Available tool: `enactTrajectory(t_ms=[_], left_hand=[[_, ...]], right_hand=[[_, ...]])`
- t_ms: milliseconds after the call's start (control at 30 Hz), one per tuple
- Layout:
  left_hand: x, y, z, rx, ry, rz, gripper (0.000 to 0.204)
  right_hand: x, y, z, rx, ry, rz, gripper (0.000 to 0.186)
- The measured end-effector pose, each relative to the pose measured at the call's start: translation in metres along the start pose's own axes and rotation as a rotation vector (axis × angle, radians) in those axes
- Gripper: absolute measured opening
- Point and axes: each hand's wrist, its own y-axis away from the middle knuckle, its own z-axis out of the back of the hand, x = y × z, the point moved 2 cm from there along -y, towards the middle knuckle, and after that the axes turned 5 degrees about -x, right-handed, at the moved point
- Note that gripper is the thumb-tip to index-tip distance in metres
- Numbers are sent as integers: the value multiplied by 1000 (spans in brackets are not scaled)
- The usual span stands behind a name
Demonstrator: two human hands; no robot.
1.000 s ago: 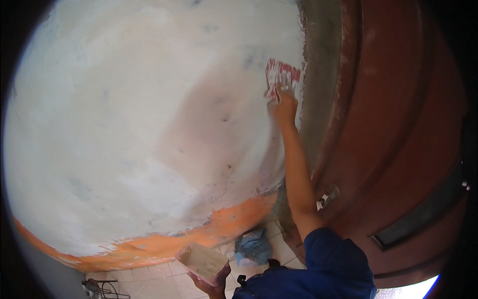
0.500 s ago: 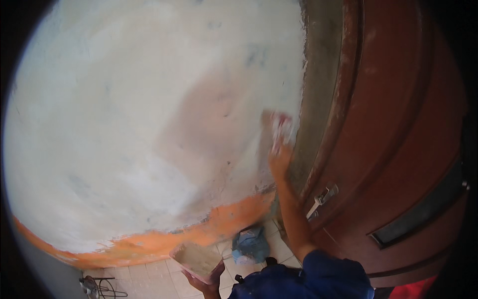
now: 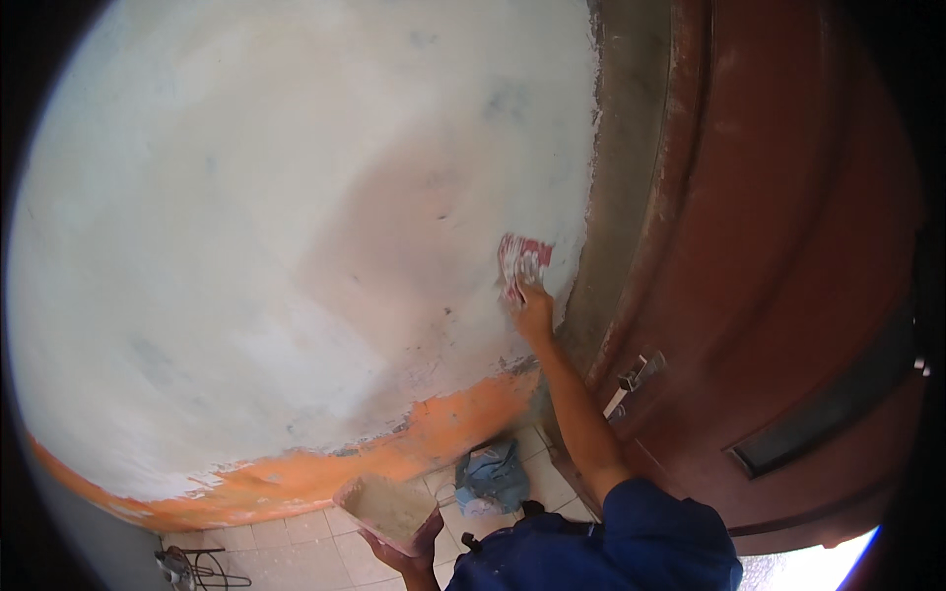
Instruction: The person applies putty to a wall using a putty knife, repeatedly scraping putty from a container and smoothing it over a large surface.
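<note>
My right hand [image 3: 533, 313] grips a red plastic putty spreader [image 3: 525, 258] smeared with white filler. Its blade lies against or very close to the wall [image 3: 296, 177], near the wall's right edge; the exact contact cannot be made out. Off-white filler covers most of this wall in patches, with a strip of bare orange paint [image 3: 463, 414] along its bottom. Low in front of me, my left hand [image 3: 406, 552] is closed on the underside of a pinkish rectangular tub [image 3: 426, 537], which holds pale filler [image 3: 389, 507].
A brown door [image 3: 749, 246] with a metal handle [image 3: 631, 384] stands to the right, beyond a bare grey strip [image 3: 631, 128]. On the tiled floor [image 3: 305, 557] are a blue bag [image 3: 493, 478] and a dark metal-framed object [image 3: 202, 569] at the far left.
My right hand and the spreader have moved left along the wall, away from the grey strip. The tub stays almost where it was. At the lower right, red has given way to bright light.
</note>
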Motion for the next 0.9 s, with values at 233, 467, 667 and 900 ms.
enactTrajectory(t_ms=[233, 467, 667, 900], left_hand=[[-6, -1, -20, 14, 14, 7, 69], [3, 8, -30, 3, 24, -18, 67], [12, 1, -19, -2, 72, 96, 66], [14, 4, -31, -33, 65, 86, 69]], right_hand=[[34, -96, 63, -411, 16, -18, 53], [24, -120, 8, -139, 46, -134, 51], [23, -21, 24, -179, -96, 169, 51], [42, -130, 75, -349, 69, 4, 53]])
